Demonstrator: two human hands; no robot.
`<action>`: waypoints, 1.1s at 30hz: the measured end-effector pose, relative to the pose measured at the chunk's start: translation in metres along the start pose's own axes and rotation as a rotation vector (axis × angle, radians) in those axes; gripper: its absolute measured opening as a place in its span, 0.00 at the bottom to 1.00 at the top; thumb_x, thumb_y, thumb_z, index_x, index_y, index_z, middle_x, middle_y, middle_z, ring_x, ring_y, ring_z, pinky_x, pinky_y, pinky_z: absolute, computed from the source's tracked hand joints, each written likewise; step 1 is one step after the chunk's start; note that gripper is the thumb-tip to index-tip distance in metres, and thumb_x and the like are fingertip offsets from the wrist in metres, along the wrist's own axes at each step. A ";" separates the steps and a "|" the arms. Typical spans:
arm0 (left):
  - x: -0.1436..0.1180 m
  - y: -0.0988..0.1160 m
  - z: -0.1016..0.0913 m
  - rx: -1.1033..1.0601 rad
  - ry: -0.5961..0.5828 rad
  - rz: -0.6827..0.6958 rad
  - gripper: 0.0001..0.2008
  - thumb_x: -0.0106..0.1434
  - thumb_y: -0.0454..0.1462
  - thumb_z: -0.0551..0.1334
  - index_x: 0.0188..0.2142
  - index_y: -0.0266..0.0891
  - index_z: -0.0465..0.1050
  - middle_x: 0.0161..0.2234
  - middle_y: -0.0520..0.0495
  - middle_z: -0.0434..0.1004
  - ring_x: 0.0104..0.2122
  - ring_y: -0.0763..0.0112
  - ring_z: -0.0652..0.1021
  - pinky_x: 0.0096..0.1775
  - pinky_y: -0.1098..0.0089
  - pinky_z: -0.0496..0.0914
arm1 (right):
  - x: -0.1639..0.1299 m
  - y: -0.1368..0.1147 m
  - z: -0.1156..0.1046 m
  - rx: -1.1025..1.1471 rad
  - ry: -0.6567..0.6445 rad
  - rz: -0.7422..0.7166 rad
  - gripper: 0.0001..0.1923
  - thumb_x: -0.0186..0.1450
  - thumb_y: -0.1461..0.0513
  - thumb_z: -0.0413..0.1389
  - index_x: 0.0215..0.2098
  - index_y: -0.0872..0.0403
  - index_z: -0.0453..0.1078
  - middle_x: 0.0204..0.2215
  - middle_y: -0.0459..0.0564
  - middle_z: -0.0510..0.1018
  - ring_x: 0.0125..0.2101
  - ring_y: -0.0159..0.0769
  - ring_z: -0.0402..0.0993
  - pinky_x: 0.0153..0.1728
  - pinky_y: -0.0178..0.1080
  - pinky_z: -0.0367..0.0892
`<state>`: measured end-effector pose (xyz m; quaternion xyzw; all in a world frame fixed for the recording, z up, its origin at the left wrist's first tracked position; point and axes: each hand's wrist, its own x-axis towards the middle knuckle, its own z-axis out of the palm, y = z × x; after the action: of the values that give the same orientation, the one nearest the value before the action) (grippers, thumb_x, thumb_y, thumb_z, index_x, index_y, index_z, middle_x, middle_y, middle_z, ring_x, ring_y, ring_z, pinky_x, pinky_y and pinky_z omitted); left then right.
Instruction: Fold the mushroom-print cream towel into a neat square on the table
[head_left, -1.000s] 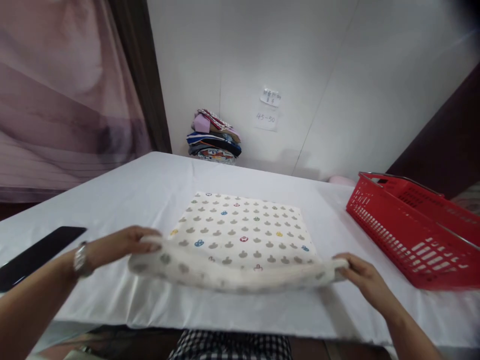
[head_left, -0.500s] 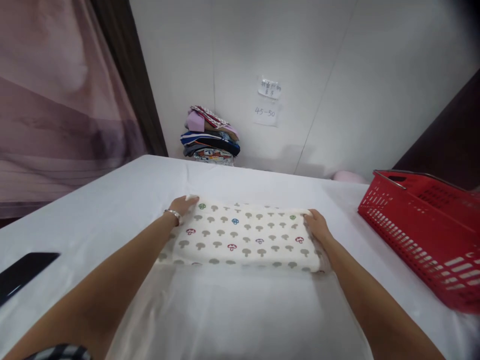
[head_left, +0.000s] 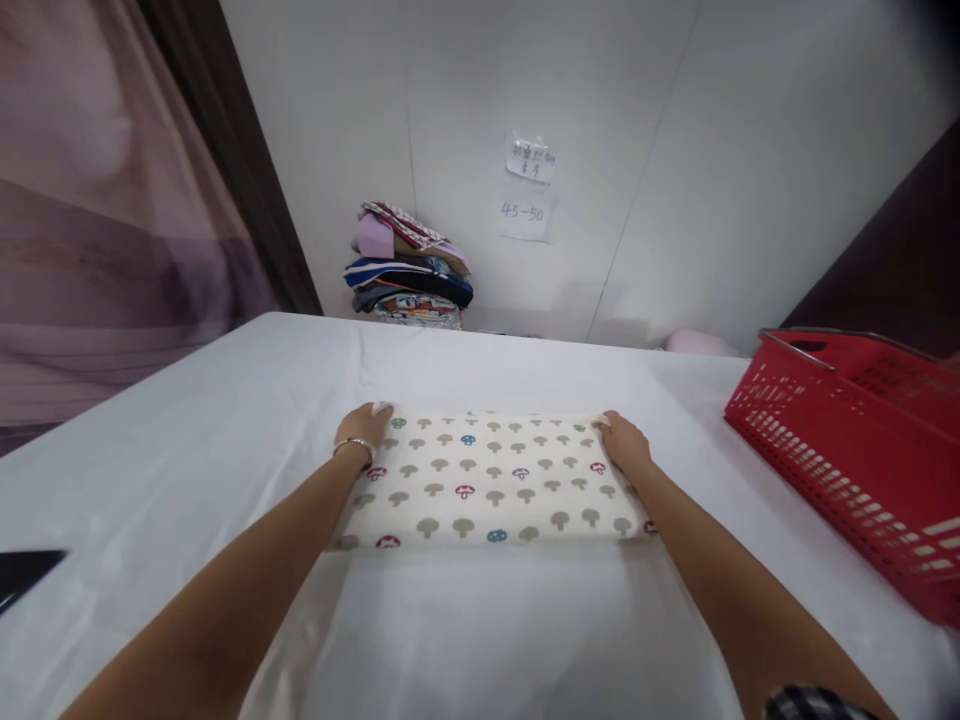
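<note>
Left hand: fingers closed on the far left corner of the mushroom-print cloth; bracelet, silver-coloured, at the wrist. Right hand: fingers closed on the far right corner of the same cloth.

Sleeve, black-and-white check, on the right arm, at the bottom edge of view. Table, covered in white, lightly creased. Flat black object, cut off by the left edge of view, lying on the table.

Mushroom-print cloth: off-white ground, mostly grey-brown motifs with some red, blue, green and purple; spread crosswise on the table, between the two forearms.

Basket, red, perforated, wire-handled, at right, well apart from the cloth. Stack of folded fabrics, mixed colours, beyond the table's far edge. Pale pink item, partly hidden, farther right.

Wall, white, bearing two paper notes, the lower reading "45-50".
</note>
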<state>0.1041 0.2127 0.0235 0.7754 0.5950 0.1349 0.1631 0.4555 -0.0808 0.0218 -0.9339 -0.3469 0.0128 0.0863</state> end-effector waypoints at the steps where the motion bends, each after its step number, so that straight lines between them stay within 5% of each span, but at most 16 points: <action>1: -0.002 0.003 -0.001 -0.008 -0.008 -0.035 0.21 0.60 0.47 0.49 0.43 0.38 0.70 0.42 0.38 0.75 0.42 0.57 0.75 0.37 0.66 0.66 | 0.000 0.000 0.001 -0.021 -0.014 -0.003 0.16 0.66 0.58 0.40 0.49 0.51 0.61 0.43 0.54 0.73 0.41 0.41 0.69 0.35 0.37 0.59; 27: -0.006 0.016 0.002 0.136 -0.034 -0.046 0.23 0.60 0.50 0.47 0.47 0.39 0.65 0.45 0.38 0.72 0.43 0.54 0.73 0.39 0.61 0.67 | -0.009 -0.001 0.001 -0.228 -0.041 0.051 0.18 0.67 0.61 0.36 0.46 0.56 0.63 0.38 0.59 0.74 0.38 0.44 0.71 0.34 0.41 0.61; 30: -0.005 0.021 0.001 0.166 -0.023 0.005 0.23 0.60 0.46 0.48 0.51 0.38 0.63 0.50 0.37 0.69 0.46 0.55 0.71 0.42 0.60 0.66 | -0.005 -0.005 -0.002 -0.271 0.003 -0.052 0.18 0.64 0.66 0.41 0.49 0.57 0.64 0.44 0.61 0.71 0.44 0.45 0.68 0.39 0.42 0.60; 33: -0.005 0.034 0.000 0.249 0.002 0.101 0.23 0.61 0.46 0.47 0.51 0.39 0.64 0.51 0.37 0.67 0.49 0.54 0.68 0.44 0.58 0.64 | -0.001 -0.025 -0.002 -0.267 0.117 -0.326 0.20 0.62 0.68 0.45 0.52 0.56 0.62 0.51 0.60 0.66 0.53 0.44 0.58 0.50 0.44 0.52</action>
<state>0.1329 0.1994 0.0371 0.8184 0.5676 0.0689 0.0580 0.4384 -0.0627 0.0277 -0.8678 -0.4862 -0.1016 -0.0171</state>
